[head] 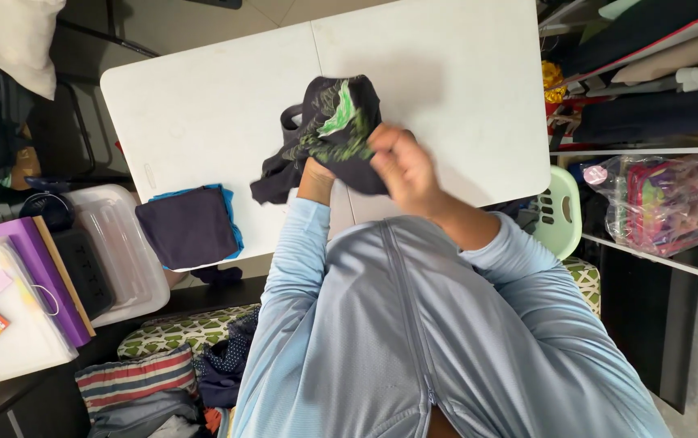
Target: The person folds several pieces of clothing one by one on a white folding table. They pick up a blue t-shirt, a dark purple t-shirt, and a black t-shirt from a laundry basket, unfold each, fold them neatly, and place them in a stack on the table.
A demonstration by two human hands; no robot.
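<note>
Hands of a person in a pale blue zip top work a dark garment with a green print (331,130) above a white folding table (203,105). The right hand (402,166) is closed in a fist on one edge of the cloth. The left hand (316,172) is mostly hidden under the fabric; only its wrist shows, so its grip cannot be told, though it seems to be gathering the cloth from below. The garment is bunched and lifted, its loose lower end hanging just over the table's near edge.

A folded stack of dark and blue clothes (191,225) sits at the table's near left corner, partly overhanging. Judging by this, a swing of the hanging cloth could nudge that stack off toward the clear plastic bin (118,243) and the heap of clothes (162,381) below. The bunched garment could also slip if the hidden hand holds it loosely.
</note>
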